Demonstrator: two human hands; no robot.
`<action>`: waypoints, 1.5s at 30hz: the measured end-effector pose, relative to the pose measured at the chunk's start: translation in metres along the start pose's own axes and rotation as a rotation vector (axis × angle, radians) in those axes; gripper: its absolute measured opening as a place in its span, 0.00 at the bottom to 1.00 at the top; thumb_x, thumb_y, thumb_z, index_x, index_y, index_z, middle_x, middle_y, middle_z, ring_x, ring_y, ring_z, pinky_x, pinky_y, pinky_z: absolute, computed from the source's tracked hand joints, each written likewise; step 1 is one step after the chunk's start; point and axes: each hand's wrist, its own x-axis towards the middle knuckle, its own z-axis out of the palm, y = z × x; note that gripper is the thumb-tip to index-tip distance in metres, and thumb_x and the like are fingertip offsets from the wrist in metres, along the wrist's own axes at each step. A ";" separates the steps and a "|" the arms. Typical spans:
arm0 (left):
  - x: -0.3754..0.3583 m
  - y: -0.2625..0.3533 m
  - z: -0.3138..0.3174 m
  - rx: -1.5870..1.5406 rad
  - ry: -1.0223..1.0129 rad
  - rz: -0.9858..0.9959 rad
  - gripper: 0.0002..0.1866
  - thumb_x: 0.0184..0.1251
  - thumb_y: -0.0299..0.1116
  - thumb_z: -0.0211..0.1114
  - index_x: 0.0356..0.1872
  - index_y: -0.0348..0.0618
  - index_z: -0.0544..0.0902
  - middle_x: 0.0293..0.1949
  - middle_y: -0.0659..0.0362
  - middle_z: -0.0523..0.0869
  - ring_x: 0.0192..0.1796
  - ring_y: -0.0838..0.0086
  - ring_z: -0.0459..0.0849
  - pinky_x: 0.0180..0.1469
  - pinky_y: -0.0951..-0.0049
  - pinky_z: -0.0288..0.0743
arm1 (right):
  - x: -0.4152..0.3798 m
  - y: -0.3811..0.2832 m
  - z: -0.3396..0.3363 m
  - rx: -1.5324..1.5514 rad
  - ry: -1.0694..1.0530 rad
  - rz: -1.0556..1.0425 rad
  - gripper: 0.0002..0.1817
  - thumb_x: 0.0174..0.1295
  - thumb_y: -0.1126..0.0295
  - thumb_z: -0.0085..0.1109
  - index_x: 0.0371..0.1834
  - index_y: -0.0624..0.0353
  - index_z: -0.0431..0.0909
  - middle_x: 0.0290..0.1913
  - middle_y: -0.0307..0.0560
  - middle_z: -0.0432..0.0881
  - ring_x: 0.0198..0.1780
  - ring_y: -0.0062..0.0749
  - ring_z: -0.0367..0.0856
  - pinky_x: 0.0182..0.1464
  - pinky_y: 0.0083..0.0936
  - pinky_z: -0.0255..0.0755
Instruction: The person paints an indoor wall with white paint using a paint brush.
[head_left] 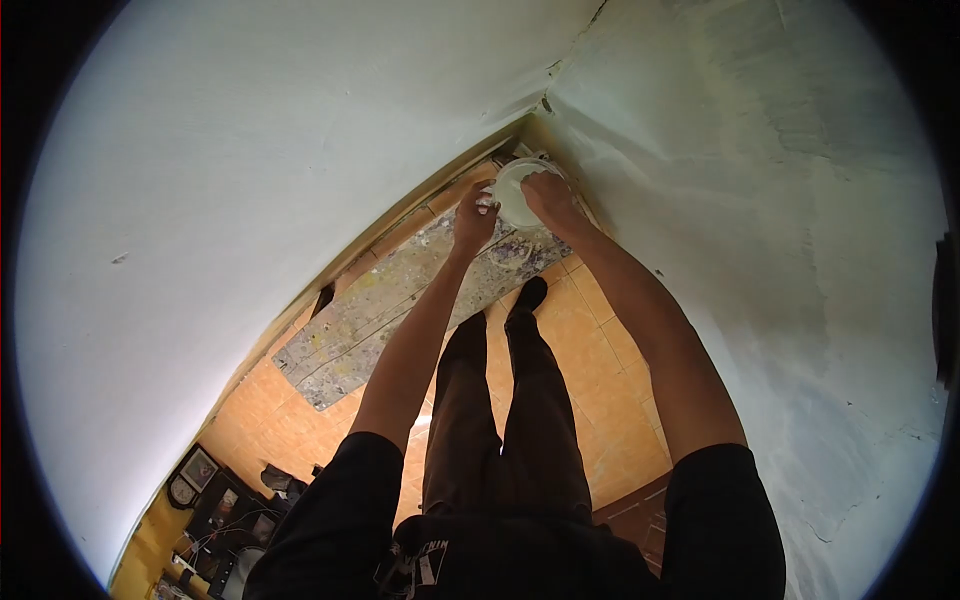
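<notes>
A round white bucket with pale contents is near the corner of the two walls, over the far end of a paint-spattered plank. My left hand is at the bucket's left side, fingers curled on its rim, with white smears near the fingertips. My right hand is closed over the bucket's opening. Whatever its fingers hold is hidden beneath the hand.
Pale walls meet in a cracked corner ahead; the right wall has patchy, streaked areas. Orange floor tiles lie below the plank. At lower left are a dark cabinet with cables and a framed picture.
</notes>
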 end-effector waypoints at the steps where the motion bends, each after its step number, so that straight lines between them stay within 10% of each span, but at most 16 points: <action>1: 0.000 0.001 -0.001 0.007 -0.013 -0.019 0.25 0.59 0.26 0.66 0.60 0.53 0.77 0.47 0.54 0.84 0.42 0.67 0.86 0.44 0.68 0.80 | -0.003 0.001 -0.006 0.018 -0.017 -0.016 0.08 0.57 0.71 0.56 0.28 0.58 0.86 0.35 0.51 0.87 0.39 0.44 0.87 0.38 0.40 0.82; 5: 0.001 -0.001 -0.001 -0.021 -0.015 -0.028 0.25 0.59 0.26 0.66 0.60 0.53 0.76 0.47 0.54 0.85 0.43 0.67 0.86 0.45 0.67 0.80 | 0.006 -0.002 0.002 -0.057 -0.232 0.122 0.09 0.59 0.71 0.54 0.29 0.60 0.85 0.35 0.54 0.86 0.40 0.48 0.86 0.41 0.40 0.81; 23: -0.001 0.000 -0.003 0.033 -0.022 -0.059 0.25 0.61 0.31 0.67 0.61 0.55 0.75 0.48 0.54 0.85 0.42 0.65 0.87 0.45 0.64 0.79 | 0.002 0.030 0.024 -0.060 0.169 -0.047 0.07 0.54 0.70 0.58 0.26 0.56 0.87 0.30 0.49 0.86 0.35 0.43 0.87 0.38 0.37 0.81; 38: 0.008 0.002 0.009 0.073 -0.071 -0.109 0.27 0.68 0.31 0.59 0.69 0.61 0.70 0.56 0.50 0.81 0.46 0.61 0.86 0.52 0.60 0.76 | -0.006 0.035 0.034 -0.001 0.027 -0.121 0.06 0.53 0.73 0.58 0.22 0.57 0.84 0.26 0.51 0.84 0.31 0.43 0.86 0.34 0.36 0.79; 41: 0.009 0.001 0.009 0.110 -0.063 -0.115 0.27 0.68 0.31 0.60 0.68 0.61 0.72 0.54 0.51 0.82 0.46 0.61 0.86 0.52 0.59 0.76 | 0.003 0.035 0.032 -0.026 -0.201 0.107 0.13 0.63 0.67 0.51 0.37 0.54 0.88 0.39 0.49 0.88 0.40 0.40 0.88 0.40 0.40 0.81; 45: 0.007 0.011 0.005 0.065 -0.039 -0.177 0.25 0.66 0.32 0.61 0.66 0.60 0.75 0.53 0.50 0.84 0.48 0.60 0.87 0.53 0.59 0.76 | -0.004 0.032 0.021 0.000 -0.002 -0.075 0.06 0.54 0.73 0.57 0.24 0.59 0.83 0.28 0.52 0.84 0.34 0.45 0.85 0.37 0.38 0.79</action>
